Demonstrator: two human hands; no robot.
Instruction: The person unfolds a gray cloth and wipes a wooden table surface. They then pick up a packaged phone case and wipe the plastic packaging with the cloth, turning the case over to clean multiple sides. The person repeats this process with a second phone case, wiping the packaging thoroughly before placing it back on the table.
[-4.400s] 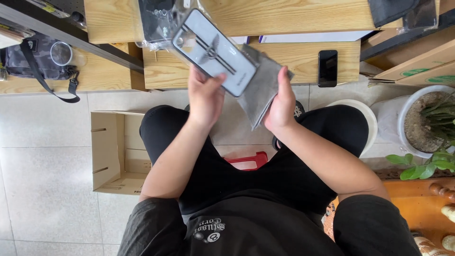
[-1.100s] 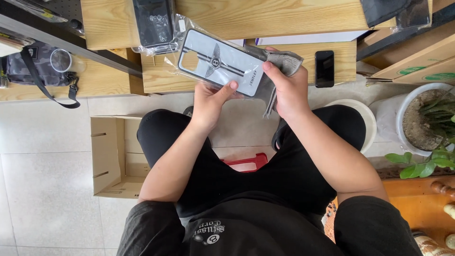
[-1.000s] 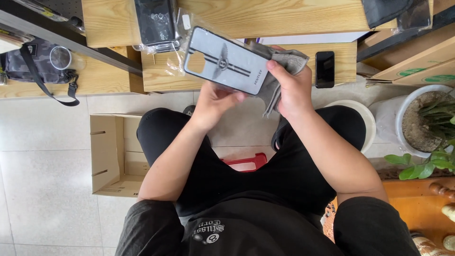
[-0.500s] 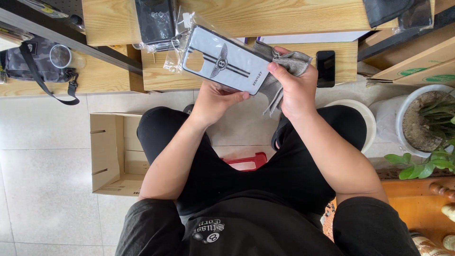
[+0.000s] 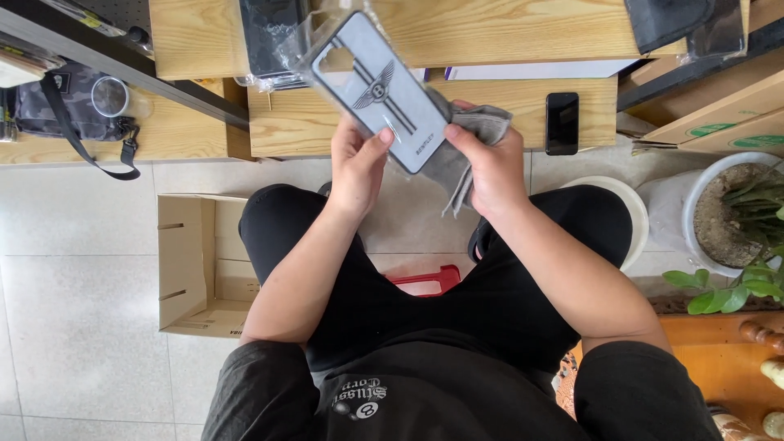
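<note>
Both forearms rise from the lap toward twelve o'clock, elbows bent and wrists cocked upward. The left hand (image 5: 357, 167) pinches the lower edge of a phone case (image 5: 382, 86), its thumb pressed on the case's face near the bottom corner and the other fingers tucked behind, out of sight. The right hand (image 5: 488, 159) closes on the case's lower right corner, thumb on the front, while the same hand also bunches a grey cloth (image 5: 465, 147) against the back of the case; the cloth's loose end hangs down toward six o'clock, between the two wrists. The phone case sits in the upper middle of the view, held in the air just in front of the wooden counter (image 5: 506, 122) and tilted so that its long axis runs from about eleven o'clock down to five o'clock. It is pale grey with rounded corners, a camera cut-out at its upper left end, two dark stripes running lengthwise and a small winged emblem between them. It lies inside a clear plastic sleeve (image 5: 306, 49) whose crinkled edge sticks out past its upper left end. At eleven o'clock from the case, a dark case in its own wrapping (image 5: 269, 37) rests on the counter. At three o'clock from the case a black phone (image 5: 562, 122) lies flat on the counter, well apart from the hands. An open cardboard box (image 5: 200, 265) stands on the tiled floor at eight o'clock, beside the left knee.
</note>
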